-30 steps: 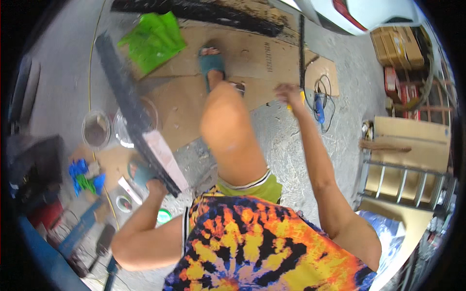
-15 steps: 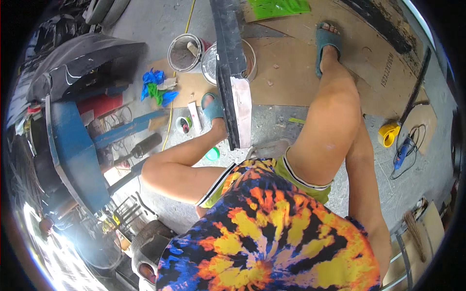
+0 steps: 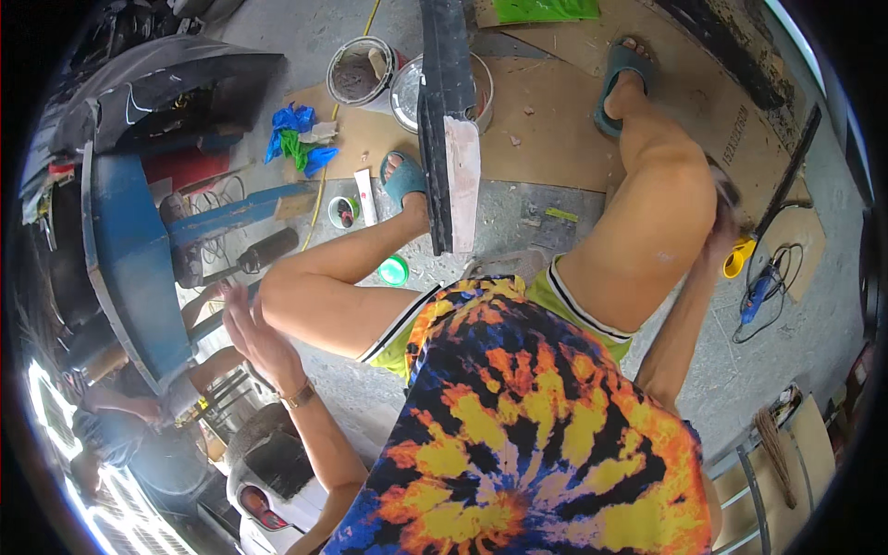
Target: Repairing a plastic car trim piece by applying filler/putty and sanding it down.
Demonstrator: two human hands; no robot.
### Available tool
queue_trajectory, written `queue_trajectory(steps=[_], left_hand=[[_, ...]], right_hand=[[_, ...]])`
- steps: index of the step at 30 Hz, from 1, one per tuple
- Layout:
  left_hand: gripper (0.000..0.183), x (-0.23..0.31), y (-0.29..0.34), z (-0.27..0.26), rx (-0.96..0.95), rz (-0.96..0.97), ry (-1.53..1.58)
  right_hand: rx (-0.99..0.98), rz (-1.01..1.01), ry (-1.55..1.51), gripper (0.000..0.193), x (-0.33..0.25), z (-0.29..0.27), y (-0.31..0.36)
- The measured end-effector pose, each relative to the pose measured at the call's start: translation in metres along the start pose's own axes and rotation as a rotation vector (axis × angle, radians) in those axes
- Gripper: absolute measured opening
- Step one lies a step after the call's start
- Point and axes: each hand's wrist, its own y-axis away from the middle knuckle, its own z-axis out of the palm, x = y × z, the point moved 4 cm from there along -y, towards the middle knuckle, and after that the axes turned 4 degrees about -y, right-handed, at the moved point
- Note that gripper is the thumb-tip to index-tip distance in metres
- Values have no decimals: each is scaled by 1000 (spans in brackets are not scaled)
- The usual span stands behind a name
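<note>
- The left hand (image 3: 257,338), left of centre, hangs just beside the left knee (image 3: 287,296), fingers loosely parted, nothing seen in its grasp.
- The right hand (image 3: 721,239), right of centre, is blurred and partly behind the right knee (image 3: 680,194); how far it closes, and on what, I cannot tell.
- A yellow ring-shaped roll (image 3: 733,263) lies just beside it.
- The long black bar with a pinkish-white patch (image 3: 449,83) runs from the frame's top edge to its centre.
- Grey concrete floor (image 3: 708,361) spreads rightward from the right forearm, toward a blue corded power tool (image 3: 757,294).
- At left, a blue flat panel (image 3: 134,264) edges the space.
- Dark printed characters mark the brown cardboard sheet (image 3: 555,139), upper right.
</note>
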Motion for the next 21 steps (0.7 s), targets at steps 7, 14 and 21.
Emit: queue_trajectory(steps=[7, 14, 21], left_hand=[[23, 28, 94, 143, -812, 87, 206], [62, 22, 168, 201, -1079, 336, 199], [68, -47, 165, 201, -1025, 235, 128]], right_hand=[[85, -567, -48, 18, -266, 70, 121], [-499, -488, 811, 6, -172, 236, 278], [-760, 196, 353, 9, -66, 270, 333]])
